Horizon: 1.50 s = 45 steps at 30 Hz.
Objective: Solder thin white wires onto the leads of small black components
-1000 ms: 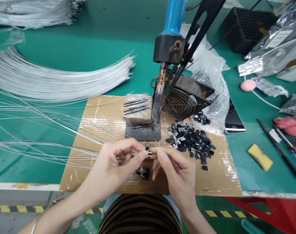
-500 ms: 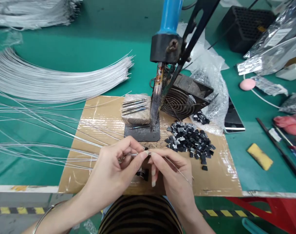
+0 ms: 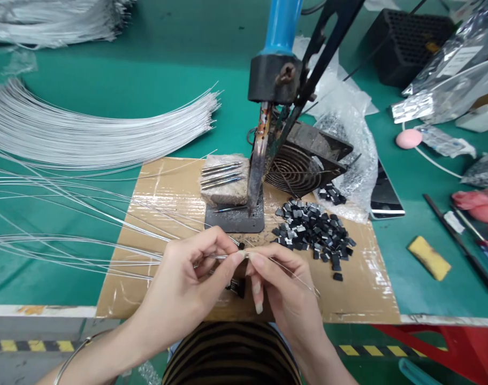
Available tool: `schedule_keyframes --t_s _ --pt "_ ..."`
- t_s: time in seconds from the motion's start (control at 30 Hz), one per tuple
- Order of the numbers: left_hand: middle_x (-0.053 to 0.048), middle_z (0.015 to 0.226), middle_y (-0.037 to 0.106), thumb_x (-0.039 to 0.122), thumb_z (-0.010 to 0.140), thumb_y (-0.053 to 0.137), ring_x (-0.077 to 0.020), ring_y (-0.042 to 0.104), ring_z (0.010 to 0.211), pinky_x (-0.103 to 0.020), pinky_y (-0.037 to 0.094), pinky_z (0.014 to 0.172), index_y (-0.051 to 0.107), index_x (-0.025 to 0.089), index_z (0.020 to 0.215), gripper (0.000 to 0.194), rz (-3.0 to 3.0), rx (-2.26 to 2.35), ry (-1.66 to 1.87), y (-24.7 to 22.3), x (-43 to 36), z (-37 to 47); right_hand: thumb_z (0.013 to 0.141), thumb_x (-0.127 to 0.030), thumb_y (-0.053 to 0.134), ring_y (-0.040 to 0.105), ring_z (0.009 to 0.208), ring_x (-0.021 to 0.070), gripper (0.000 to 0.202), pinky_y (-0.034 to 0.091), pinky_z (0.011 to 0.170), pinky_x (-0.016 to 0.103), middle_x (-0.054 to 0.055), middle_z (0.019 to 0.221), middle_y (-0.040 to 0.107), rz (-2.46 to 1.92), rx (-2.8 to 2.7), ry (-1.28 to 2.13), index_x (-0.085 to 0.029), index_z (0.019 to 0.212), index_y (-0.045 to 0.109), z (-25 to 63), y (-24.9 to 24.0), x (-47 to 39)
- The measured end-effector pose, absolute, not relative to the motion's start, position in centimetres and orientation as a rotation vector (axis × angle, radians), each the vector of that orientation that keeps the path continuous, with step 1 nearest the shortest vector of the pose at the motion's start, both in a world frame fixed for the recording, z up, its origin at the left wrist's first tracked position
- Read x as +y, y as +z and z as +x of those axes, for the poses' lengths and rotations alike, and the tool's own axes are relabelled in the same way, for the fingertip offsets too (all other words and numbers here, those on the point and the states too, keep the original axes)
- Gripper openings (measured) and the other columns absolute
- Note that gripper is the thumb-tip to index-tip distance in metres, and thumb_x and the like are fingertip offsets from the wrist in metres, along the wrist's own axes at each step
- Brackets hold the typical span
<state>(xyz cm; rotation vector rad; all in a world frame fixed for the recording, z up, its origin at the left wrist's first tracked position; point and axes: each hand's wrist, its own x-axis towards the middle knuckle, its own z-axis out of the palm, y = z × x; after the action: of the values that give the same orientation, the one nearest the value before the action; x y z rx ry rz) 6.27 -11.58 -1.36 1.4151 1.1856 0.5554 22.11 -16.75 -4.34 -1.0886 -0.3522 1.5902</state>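
Observation:
My left hand (image 3: 199, 272) pinches thin grey wires between thumb and fingers, over the cardboard sheet (image 3: 123, 283). Touching it fingertip to fingertip, my right hand (image 3: 284, 283) pinches the wire ends, and a fine strand (image 3: 294, 275) runs back across its fingers. What lies between the fingertips is mostly hidden. A small black connector (image 3: 241, 245) shows just above the left fingertips. Below them, more black connectors (image 3: 238, 287) are partly covered by the left hand. Loose grey wires (image 3: 139, 256) trail leftward from that hand.
A blue-handled soldering iron (image 3: 260, 155) hangs tip-down over a dark plate (image 3: 252, 222). Beside it are a block with metal tips (image 3: 223, 182) and a fan (image 3: 296, 168). Black connectors (image 3: 316, 230) are heaped to the right. A wire bundle (image 3: 107, 139) lies left; a yellow sponge (image 3: 428, 258) lies right.
The right hand's lower fingers have shifted slightly down and right, and the fingertips have moved a little. Both hands keep their pinch on the wires.

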Motion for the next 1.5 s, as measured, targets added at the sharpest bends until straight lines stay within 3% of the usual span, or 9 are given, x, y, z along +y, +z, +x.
schedule_keyframes --t_s 0.23,0.47,1.03,1.3,1.5 --pt "-0.001 0.074 0.072 0.029 0.096 0.067 -0.0125 0.064 0.066 -0.021 0.050 0.059 0.070 0.019 0.083 0.018 1.384 1.168 0.560 -1.3 -11.3 6.3 0.083 -0.035 0.087 0.057 0.039 0.0059 0.016 0.047 0.035 0.014 -0.001 0.064 0.071 -0.982 -0.322 1.644 -0.020 0.081 0.085 22.2 -5.3 -16.6" --pt "-0.003 0.071 0.074 0.034 0.094 0.070 -0.0147 0.065 0.059 -0.023 0.047 0.050 0.073 0.020 0.082 0.019 1.478 1.258 0.592 -1.3 -11.5 6.5 0.087 -0.034 0.083 0.060 0.041 0.0074 0.015 0.053 0.039 0.016 0.000 0.067 0.073 -0.949 -0.324 1.629 -0.020 0.083 0.085 22.1 -5.4 -16.7" --pt "0.000 0.074 0.073 0.029 0.103 0.062 -0.0118 0.065 0.063 -0.022 0.045 0.055 0.066 0.021 0.088 0.018 1.528 1.277 0.739 -2.7 -13.0 6.9 0.085 -0.032 0.086 0.057 0.042 0.0039 0.014 0.054 0.043 0.012 -0.002 0.063 0.070 -0.918 -0.181 1.538 -0.020 0.079 0.085 20.4 -4.8 -16.7" --pt "0.000 0.071 0.073 0.028 0.097 0.067 -0.0118 0.065 0.061 -0.019 0.047 0.053 0.069 0.021 0.086 0.014 1.471 1.286 0.835 -2.6 -12.4 7.2 0.091 -0.037 0.081 0.069 0.051 0.0087 0.018 0.060 0.050 0.016 0.000 0.071 0.075 -0.922 -0.276 1.538 -0.020 0.090 0.087 21.2 -5.3 -16.8" --pt "0.001 0.067 0.072 0.020 0.093 0.069 -0.0108 0.065 0.057 -0.018 0.049 0.052 0.070 0.021 0.083 0.010 1.495 1.285 0.892 -2.3 -12.4 7.5 0.091 -0.033 0.083 0.071 0.053 0.0088 0.011 0.062 0.056 0.017 -0.001 0.074 0.078 -1.059 -0.414 1.479 -0.023 0.093 0.086 21.5 -5.5 -17.1"
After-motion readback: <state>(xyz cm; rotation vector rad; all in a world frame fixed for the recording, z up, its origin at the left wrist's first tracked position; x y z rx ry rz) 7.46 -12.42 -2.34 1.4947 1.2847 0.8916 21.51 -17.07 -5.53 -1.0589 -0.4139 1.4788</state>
